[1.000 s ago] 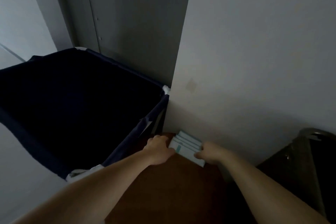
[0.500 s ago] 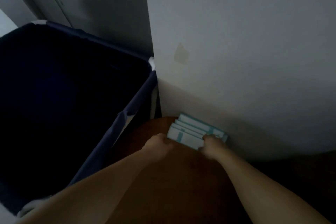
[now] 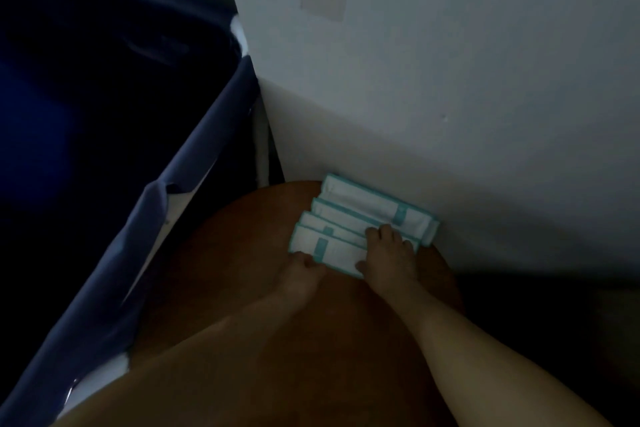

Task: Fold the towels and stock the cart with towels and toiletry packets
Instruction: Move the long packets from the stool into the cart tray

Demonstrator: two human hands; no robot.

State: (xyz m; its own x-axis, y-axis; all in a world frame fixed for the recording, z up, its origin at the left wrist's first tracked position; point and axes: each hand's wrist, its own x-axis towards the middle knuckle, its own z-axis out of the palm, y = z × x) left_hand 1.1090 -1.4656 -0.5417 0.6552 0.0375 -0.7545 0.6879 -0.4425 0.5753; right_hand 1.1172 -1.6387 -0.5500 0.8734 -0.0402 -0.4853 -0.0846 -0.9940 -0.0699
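Observation:
Several white toiletry packets with teal borders lie fanned on a round brown table, pushed against the wall. My left hand touches the near left edge of the nearest packet with curled fingers. My right hand lies on top of the packets' right half, fingers spread over them and the thumb under the near edge. No towels are in view.
A dark blue fabric cart bag on a white frame stands close on the left of the table. A pale wall rises right behind the packets. The lower right is dark floor.
The camera has dipped down and closer to the packets. My right hand has slid from the packets' right end onto their top; my left hand has stayed at the near left edge.

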